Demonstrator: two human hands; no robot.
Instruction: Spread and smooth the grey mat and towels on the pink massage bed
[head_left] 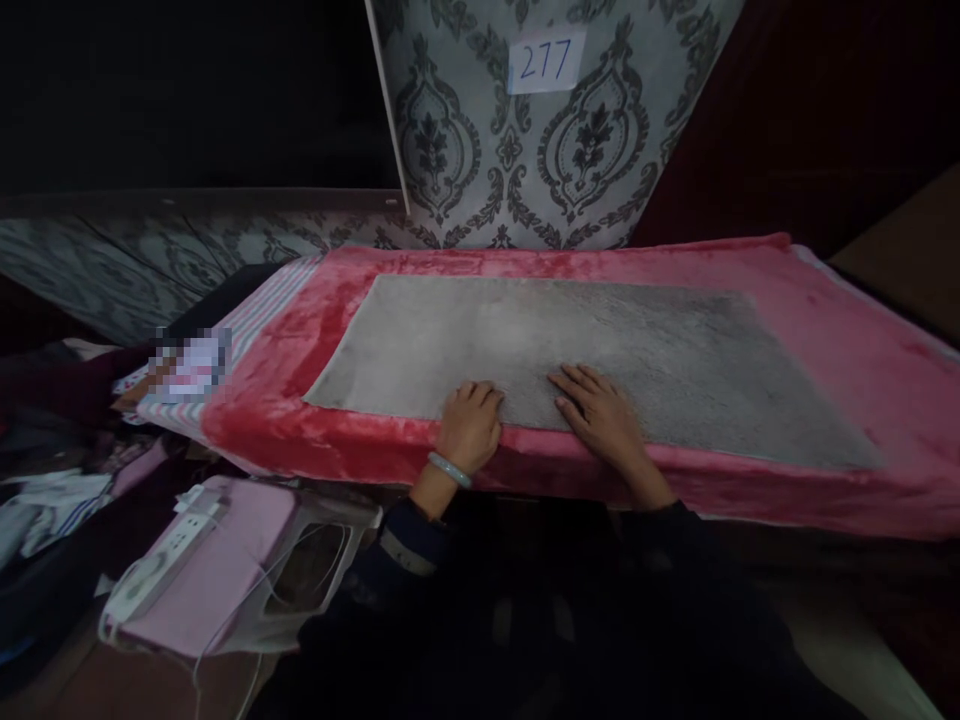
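A grey plush mat [465,335] lies spread flat, longer than it is deep, over a pink-red fleece blanket [292,440]. Near the mat's front edge rests my left hand [471,425], palm down with its fingers slightly bent on the pile; a pale bangle [450,470] circles that wrist. To its right, my right hand [600,412] lies on the mat with fingers stretched out and a little apart. Neither hand appears to hold anything. The mat's left part looks lighter than its right part.
Patterned wallpaper with a paper marked 277 [547,61] stands behind, beside a dark screen [195,100]. At lower left, a pink stool [247,520] carries a white power strip [161,560] with loose cables. Clothes [56,500] are heaped farther left.
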